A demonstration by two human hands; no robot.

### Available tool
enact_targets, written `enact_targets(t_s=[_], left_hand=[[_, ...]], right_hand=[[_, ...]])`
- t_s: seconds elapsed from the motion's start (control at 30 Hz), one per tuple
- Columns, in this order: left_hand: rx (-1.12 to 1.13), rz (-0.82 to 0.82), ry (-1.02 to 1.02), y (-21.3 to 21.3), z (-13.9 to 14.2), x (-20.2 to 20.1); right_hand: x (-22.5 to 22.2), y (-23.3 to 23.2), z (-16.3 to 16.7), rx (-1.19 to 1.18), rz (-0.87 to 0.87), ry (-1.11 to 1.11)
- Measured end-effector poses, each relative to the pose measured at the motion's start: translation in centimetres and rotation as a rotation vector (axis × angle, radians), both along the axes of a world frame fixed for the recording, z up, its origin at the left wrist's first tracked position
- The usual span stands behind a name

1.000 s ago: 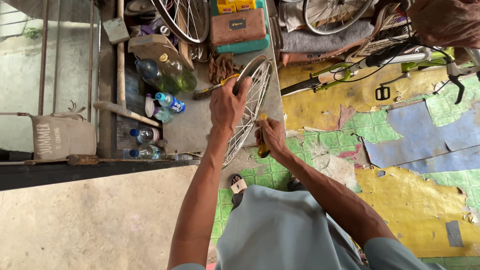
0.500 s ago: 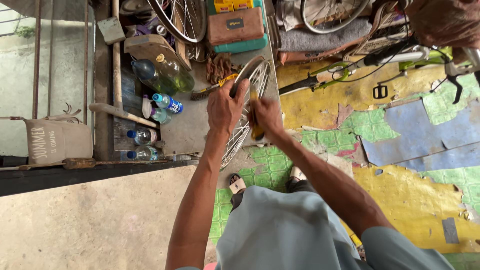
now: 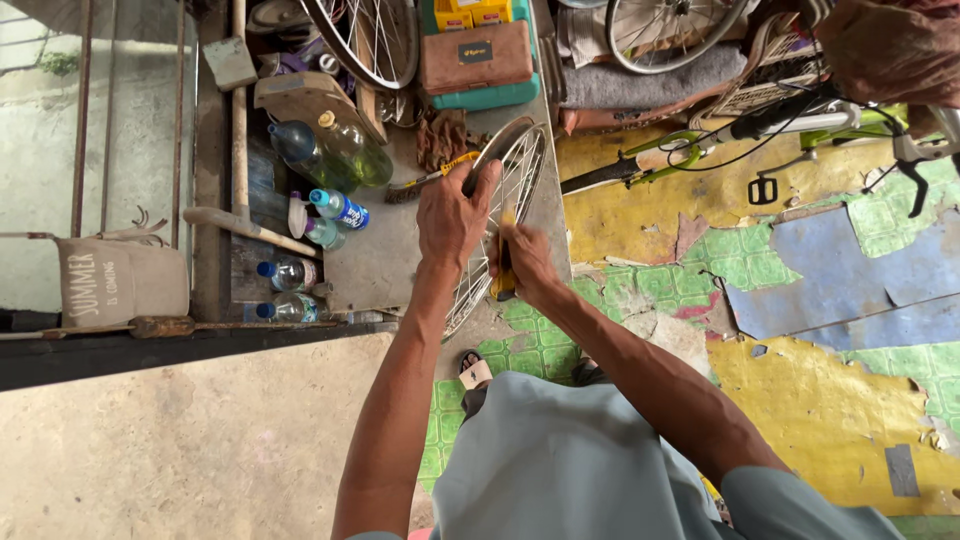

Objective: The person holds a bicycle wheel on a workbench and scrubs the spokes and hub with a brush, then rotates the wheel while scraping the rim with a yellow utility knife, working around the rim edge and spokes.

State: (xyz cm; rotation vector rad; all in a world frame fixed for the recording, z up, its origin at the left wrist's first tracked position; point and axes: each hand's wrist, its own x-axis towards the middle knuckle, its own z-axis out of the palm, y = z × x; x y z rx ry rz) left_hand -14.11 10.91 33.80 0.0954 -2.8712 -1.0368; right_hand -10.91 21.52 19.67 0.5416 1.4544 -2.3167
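Two bare hands work a thin, silvery spoked wheel (image 3: 505, 200): left hand (image 3: 452, 215) clamped on its curved rim, right hand (image 3: 527, 262) just beside, gripping a yellow-handled tool (image 3: 503, 272) against the spokes.

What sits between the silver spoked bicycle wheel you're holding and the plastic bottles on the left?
In the head view, bare grey slab lies between the spoked wheel and the bottles; farther up, a yellow-handled brush.

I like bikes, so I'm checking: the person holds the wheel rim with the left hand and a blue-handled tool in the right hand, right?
Not quite. The head view shows the tool in the right hand has a yellow handle, not blue. The rest holds: the left hand grips the wheel rim.
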Motion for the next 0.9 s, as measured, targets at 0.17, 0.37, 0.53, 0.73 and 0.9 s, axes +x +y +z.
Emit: enact_targets(t_s=[0.17, 0.37, 0.53, 0.73, 0.9], left_hand=[[-0.035, -0.019, 0.083, 0.0, -0.6, -0.3], [-0.051, -0.054, 0.084, 0.3, -2.2, -0.4], [0.065, -0.135, -0.027, -2.4, -2.5, -2.0], [0.055, -0.310, -0.054, -5.6, -1.6, -2.5], [0.135, -0.476, 0.105, -6.8, 0.0, -1.2]], right_hand=[[0.7, -0.1, -1.4, -0.022, 0.004, 0.050], [-1.7, 0.7, -1.3, -0.041, -0.100, 0.157], [2.4, 1.1, -2.6, -0.062, 0.148, -0.209], [0.6, 2.8, 0.9, 0.128, 0.140, 0.114], [-0.5, 4.0, 4.4, 0.039, 0.210, 0.177]])
